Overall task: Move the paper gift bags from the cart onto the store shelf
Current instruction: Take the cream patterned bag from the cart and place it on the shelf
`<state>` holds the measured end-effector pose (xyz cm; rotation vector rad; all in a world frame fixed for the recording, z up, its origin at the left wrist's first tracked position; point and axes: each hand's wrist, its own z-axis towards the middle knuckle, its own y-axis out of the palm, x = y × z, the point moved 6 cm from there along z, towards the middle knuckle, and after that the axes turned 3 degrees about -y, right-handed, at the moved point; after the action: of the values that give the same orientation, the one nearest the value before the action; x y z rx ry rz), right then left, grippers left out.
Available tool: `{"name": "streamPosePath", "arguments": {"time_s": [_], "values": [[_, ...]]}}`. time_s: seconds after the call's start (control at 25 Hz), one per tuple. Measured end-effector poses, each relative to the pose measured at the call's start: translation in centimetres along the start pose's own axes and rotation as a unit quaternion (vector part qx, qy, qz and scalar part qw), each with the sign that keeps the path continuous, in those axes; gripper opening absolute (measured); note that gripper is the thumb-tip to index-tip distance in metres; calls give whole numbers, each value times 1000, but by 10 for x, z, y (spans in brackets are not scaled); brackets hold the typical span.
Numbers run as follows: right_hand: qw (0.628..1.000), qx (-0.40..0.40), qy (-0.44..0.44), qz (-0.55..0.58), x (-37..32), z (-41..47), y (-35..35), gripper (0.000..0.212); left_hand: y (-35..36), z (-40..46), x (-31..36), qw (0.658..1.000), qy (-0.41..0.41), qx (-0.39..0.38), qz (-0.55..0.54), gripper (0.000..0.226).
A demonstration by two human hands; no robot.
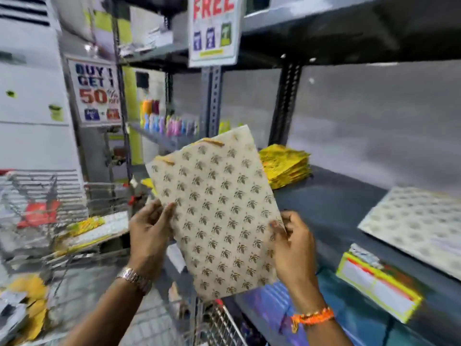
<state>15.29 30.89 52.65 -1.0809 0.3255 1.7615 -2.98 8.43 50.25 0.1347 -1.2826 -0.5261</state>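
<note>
Frame centre: we grip cream patterned gift bag (219,211) by its edges, left hand (149,231) and right hand (294,248) both closed on it, above shelf (331,208). Done: yellow stack (284,168), matching cream bag (419,228) shelved. Left: bags in cart (45,203), left of frame.

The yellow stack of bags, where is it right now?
The yellow stack of bags lies on the shelf just right of the upright post, behind the held cream bag.

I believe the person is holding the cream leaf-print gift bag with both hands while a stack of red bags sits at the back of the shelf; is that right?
Not quite: the head view shows the stack of bags at the back of the shelf is yellow, not red. The left hand and right hand do hold the cream leaf-print gift bag.
</note>
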Motion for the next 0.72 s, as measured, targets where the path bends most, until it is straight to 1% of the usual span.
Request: {"name": "streamPosePath", "arguments": {"time_s": [0.08, 0.12, 0.24, 0.28, 0.32, 0.44, 0.48, 0.56, 0.64, 0.72], "values": [[998, 62, -5, 6, -20, 13, -43, 4, 58, 12, 30, 997, 34, -74, -14, 30], [996, 87, -6, 4, -27, 17, -61, 4, 79, 17, 40, 995, 42, -90, -23, 36], [988, 151, -12, 18, -52, 26, -114, 8, 143, 24, 64, 994, 60, -88, -40, 52], [986, 167, -14, 20, -57, 29, -131, 8, 164, 25, 70, 993, 70, -91, -36, 53], [983, 182, -9, 21, -61, 31, -147, 9, 185, 25, 76, 991, 85, -97, -30, 48], [973, 227, 26, 27, -60, 34, -198, 8, 250, 18, 87, 984, 111, -136, -30, 26], [971, 232, 41, 29, -58, 35, -212, 10, 269, 17, 87, 982, 112, -149, -25, 22], [964, 255, 65, 26, -54, 36, -244, 22, 310, 12, 80, 978, 106, -178, -12, 23], [956, 286, 69, -9, -52, 36, -277, 33, 347, 5, 69, 975, 110, -192, 14, 28], [948, 307, 68, -55, -51, 38, -304, 32, 382, -8, 57, 966, 128, -219, 55, 25]]}}
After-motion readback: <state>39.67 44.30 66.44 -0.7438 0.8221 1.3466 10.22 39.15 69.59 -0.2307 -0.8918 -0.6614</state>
